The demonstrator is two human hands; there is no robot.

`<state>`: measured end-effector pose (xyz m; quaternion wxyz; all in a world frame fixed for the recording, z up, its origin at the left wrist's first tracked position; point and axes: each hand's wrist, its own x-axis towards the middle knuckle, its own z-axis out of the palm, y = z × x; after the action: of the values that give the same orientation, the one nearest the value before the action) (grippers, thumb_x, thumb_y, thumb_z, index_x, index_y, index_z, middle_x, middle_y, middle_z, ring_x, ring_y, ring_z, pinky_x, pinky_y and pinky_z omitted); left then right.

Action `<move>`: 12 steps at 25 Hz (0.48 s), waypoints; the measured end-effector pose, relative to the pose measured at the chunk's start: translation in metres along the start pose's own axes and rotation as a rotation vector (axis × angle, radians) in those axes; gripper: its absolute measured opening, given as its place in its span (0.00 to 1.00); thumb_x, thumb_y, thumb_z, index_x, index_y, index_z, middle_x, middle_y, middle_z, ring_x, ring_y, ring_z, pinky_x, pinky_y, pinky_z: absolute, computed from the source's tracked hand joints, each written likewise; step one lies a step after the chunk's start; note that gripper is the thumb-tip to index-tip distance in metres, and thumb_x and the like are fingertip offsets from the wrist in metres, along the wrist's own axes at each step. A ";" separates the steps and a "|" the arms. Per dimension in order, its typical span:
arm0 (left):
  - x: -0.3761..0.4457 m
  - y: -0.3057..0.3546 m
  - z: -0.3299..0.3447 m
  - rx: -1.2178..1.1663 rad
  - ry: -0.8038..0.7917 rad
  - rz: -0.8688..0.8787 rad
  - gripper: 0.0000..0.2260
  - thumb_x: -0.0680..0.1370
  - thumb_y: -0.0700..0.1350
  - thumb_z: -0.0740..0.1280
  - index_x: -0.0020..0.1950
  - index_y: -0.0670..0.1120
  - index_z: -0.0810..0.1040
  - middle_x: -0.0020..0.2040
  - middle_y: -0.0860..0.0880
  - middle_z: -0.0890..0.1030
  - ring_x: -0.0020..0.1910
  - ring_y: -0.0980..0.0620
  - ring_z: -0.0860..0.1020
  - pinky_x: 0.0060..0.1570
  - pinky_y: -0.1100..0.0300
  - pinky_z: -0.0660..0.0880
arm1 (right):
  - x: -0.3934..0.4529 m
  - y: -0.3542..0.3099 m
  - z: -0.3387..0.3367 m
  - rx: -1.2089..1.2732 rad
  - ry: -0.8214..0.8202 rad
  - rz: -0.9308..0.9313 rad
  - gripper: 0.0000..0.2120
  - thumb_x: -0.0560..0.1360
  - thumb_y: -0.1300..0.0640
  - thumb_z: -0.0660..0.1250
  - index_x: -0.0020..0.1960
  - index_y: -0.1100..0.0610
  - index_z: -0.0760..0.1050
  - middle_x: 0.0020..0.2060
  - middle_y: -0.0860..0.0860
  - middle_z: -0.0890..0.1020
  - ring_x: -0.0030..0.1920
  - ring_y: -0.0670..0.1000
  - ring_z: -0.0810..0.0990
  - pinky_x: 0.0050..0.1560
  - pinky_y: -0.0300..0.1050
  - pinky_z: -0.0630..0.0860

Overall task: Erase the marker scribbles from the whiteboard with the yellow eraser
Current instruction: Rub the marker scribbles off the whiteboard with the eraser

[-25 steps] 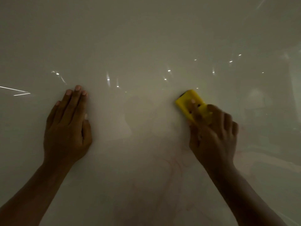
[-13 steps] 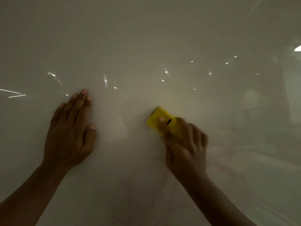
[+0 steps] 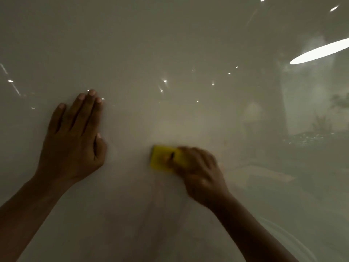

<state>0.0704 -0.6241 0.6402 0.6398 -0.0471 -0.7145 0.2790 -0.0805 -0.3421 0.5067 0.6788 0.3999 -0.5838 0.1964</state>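
Left hand [image 3: 72,140] flat, fingers straight, bracing whiteboard [image 3: 170,44] mid-left; right hand [image 3: 200,173] gripping yellow eraser [image 3: 162,157], pressing it onto faint red smears [image 3: 160,188] at centre.

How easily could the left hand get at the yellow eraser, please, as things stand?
Probably easily: the left hand lies flat on the whiteboard, with only bare board between it and the yellow eraser. However, the right hand grips the eraser's right side.
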 end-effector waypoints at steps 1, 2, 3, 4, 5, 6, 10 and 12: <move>0.003 0.009 0.003 0.000 0.006 -0.007 0.33 0.81 0.46 0.53 0.86 0.40 0.59 0.86 0.41 0.59 0.85 0.40 0.61 0.81 0.37 0.56 | 0.000 0.016 -0.004 -0.007 0.072 0.201 0.18 0.80 0.60 0.67 0.69 0.53 0.81 0.67 0.61 0.77 0.64 0.64 0.75 0.63 0.57 0.74; 0.007 0.019 0.006 0.000 0.010 -0.003 0.32 0.81 0.45 0.53 0.86 0.40 0.60 0.86 0.42 0.60 0.84 0.40 0.62 0.81 0.37 0.56 | 0.000 0.024 -0.009 -0.015 0.154 0.388 0.18 0.81 0.59 0.66 0.70 0.54 0.80 0.67 0.63 0.77 0.63 0.65 0.74 0.61 0.58 0.73; 0.009 0.028 0.008 0.001 0.012 0.010 0.31 0.82 0.45 0.53 0.86 0.40 0.60 0.86 0.42 0.60 0.84 0.40 0.62 0.81 0.37 0.56 | -0.003 0.022 -0.009 -0.044 0.181 0.474 0.21 0.80 0.59 0.66 0.73 0.53 0.77 0.66 0.65 0.77 0.62 0.66 0.74 0.61 0.59 0.73; 0.012 0.035 0.010 0.001 0.014 0.032 0.30 0.82 0.45 0.53 0.86 0.41 0.60 0.86 0.43 0.60 0.84 0.39 0.63 0.81 0.38 0.57 | -0.010 0.011 -0.005 -0.082 0.147 0.397 0.25 0.78 0.60 0.67 0.75 0.53 0.75 0.65 0.65 0.77 0.62 0.66 0.75 0.61 0.59 0.73; 0.014 0.039 0.011 -0.003 0.015 0.058 0.30 0.83 0.45 0.52 0.86 0.41 0.60 0.86 0.43 0.61 0.83 0.39 0.64 0.81 0.38 0.58 | -0.019 0.004 -0.004 -0.094 0.071 0.209 0.29 0.77 0.61 0.69 0.77 0.52 0.72 0.65 0.65 0.78 0.62 0.66 0.75 0.62 0.60 0.74; 0.015 0.042 0.013 -0.007 0.015 0.086 0.29 0.84 0.45 0.52 0.86 0.41 0.61 0.86 0.43 0.61 0.83 0.39 0.65 0.81 0.39 0.59 | -0.026 0.008 -0.007 -0.102 0.004 0.048 0.32 0.76 0.61 0.69 0.79 0.50 0.70 0.64 0.64 0.79 0.61 0.66 0.77 0.63 0.60 0.75; 0.015 0.043 0.014 -0.003 0.031 0.110 0.27 0.85 0.46 0.52 0.85 0.40 0.63 0.85 0.43 0.63 0.82 0.39 0.66 0.79 0.38 0.62 | -0.038 0.072 -0.023 -0.142 0.141 0.514 0.26 0.81 0.57 0.62 0.79 0.53 0.69 0.63 0.66 0.77 0.60 0.68 0.76 0.59 0.61 0.74; 0.014 0.045 0.013 -0.002 0.031 0.100 0.27 0.86 0.46 0.52 0.85 0.40 0.63 0.85 0.43 0.63 0.82 0.39 0.66 0.79 0.37 0.62 | -0.044 0.057 -0.015 -0.154 0.199 0.676 0.24 0.82 0.56 0.60 0.78 0.55 0.69 0.63 0.67 0.75 0.61 0.68 0.74 0.61 0.59 0.70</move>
<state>0.0423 -0.5851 0.6317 0.6359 -0.0877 -0.7017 0.3092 -0.1230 -0.2874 0.4830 0.6569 0.1108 -0.6274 0.4033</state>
